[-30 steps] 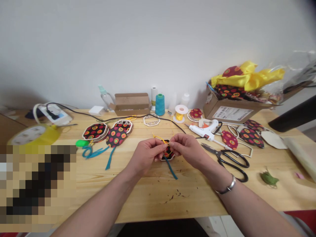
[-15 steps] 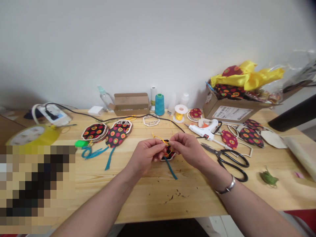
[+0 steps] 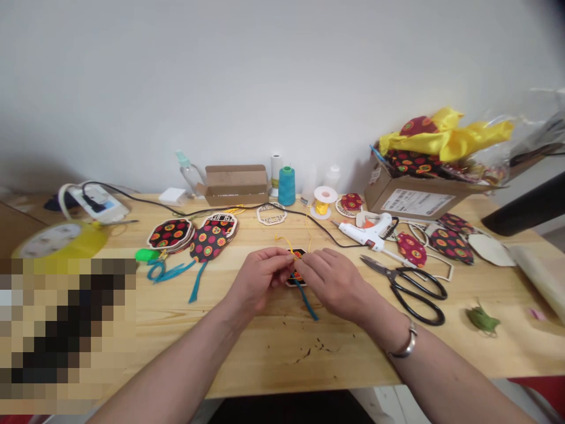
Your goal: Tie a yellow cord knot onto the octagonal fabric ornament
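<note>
A small dark ornament [image 3: 296, 281] with red and orange pattern and a pale rim lies on the table between my hands. A teal tassel [image 3: 308, 301] trails from it towards me. My left hand [image 3: 268, 272] is closed, its thumb and forefinger pinching yellow cord [image 3: 289, 242] just over the ornament. From the right, my right hand [image 3: 333, 277] pinches the same cord, back of the hand turned up and fingertips close to the left ones. A strand of the cord loops up towards a spool of yellow cord [image 3: 322, 207] behind. The exact pinch points are partly hidden by fingers.
Black-handled scissors [image 3: 417, 285] and a white glue gun [image 3: 368, 232] lie to the right. Finished-looking patterned pieces [image 3: 212, 241] sit at left. A black cable [image 3: 247, 208] crosses the back, near teal thread [image 3: 286, 185]. A cardboard box [image 3: 415, 197] stands back right.
My right hand has turned over, back upward, and come lower and nearer to me, its fingertips still at the yellow cord. My left hand has barely moved.
</note>
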Tool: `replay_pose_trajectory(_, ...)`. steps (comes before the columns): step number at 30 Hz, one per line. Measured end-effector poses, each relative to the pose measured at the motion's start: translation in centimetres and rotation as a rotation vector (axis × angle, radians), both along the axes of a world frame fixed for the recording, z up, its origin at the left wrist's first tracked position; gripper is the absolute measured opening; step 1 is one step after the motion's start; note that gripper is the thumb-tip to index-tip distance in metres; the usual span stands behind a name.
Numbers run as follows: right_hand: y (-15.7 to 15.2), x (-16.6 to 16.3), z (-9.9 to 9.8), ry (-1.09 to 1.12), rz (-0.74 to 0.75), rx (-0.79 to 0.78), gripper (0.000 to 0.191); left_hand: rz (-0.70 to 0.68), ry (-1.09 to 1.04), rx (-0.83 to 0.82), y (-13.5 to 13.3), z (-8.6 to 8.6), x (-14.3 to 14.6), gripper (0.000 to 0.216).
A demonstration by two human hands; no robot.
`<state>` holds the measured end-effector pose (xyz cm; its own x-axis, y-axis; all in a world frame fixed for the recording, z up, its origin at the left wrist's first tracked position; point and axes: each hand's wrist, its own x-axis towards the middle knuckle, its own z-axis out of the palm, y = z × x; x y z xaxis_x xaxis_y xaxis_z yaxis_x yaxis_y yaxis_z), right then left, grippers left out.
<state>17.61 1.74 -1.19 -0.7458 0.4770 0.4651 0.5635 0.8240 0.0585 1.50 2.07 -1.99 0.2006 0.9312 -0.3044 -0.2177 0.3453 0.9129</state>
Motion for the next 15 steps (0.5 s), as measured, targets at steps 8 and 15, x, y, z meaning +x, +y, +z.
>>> replay_pose_trajectory(8, -0.3, -0.3, 0.3, -0.054, -0.019, 0.051, 0.027, 0.048, -0.022, 0.020, -0.2, -0.1, 0.2, 0.010)
replay_pose_trajectory(15, 0.3, -0.2, -0.8, 0.128, -0.016, -0.114, 0.023, 0.008, 0.046, 0.052, -0.3, -0.2, 0.5, 0.016)
